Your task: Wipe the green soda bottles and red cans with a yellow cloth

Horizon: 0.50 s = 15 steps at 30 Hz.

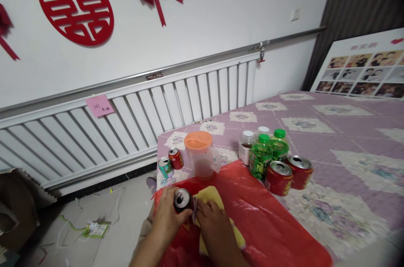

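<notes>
My left hand (166, 214) wraps around an opened dark drink can (182, 200), whose silver top faces up. Close beside it, my right hand (212, 220) has its fingers curled on a yellow cloth (211, 194) with a purplish edge. That edge is bunched against the can's side. Part of the cloth lies hidden under my right hand and wrist. Beneath both hands spreads a red plastic sheet (252, 208). Just past it stands a clear pitcher (202, 164) with an orange lid.
A small red can (176, 158) and a green can (166, 167) stand by the table's left edge. To the right are green-capped bottles (260, 157), a white-capped bottle (245, 147) and large red cans (279, 178). A white radiator (176, 101) runs behind the table.
</notes>
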Available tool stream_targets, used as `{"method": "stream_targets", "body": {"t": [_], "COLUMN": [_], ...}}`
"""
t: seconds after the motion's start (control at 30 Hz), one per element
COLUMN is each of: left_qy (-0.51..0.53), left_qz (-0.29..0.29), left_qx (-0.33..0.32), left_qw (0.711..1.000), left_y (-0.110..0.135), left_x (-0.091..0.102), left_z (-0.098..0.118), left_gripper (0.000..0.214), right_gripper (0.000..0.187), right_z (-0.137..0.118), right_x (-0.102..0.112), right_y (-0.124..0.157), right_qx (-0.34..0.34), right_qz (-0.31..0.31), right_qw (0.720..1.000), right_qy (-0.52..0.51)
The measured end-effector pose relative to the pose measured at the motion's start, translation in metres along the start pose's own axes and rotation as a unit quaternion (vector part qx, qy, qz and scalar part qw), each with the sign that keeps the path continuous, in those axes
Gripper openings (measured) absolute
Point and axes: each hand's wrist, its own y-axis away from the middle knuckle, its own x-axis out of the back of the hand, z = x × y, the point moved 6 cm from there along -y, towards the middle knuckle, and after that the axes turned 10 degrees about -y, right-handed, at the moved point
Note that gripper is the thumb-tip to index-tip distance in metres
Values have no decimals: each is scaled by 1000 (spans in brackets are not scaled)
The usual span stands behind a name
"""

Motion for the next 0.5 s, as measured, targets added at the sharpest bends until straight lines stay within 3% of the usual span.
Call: {"method": "stream_targets", "body": {"t": [0.1, 0.23, 0.5], "left_qy": [65, 101, 73], "left_qz": [-32, -87, -16], "left_qx": [-1, -19, -24], "left_qw": [997, 991, 997], "left_y": [0, 1, 0], "left_x": [1, 2, -7], "left_z": [-6, -14, -21], "left_gripper": [77, 78, 70], "right_gripper": [40, 38, 34], "right_z": [1, 2, -1], "right_x": [-1, -1, 10], "right_y": [0, 2, 4], "right_qx": [0, -5, 12], "right_qz": [0, -1, 74], "right_qw": [1000, 1000, 992], "right_qy": [8, -5, -97]}}
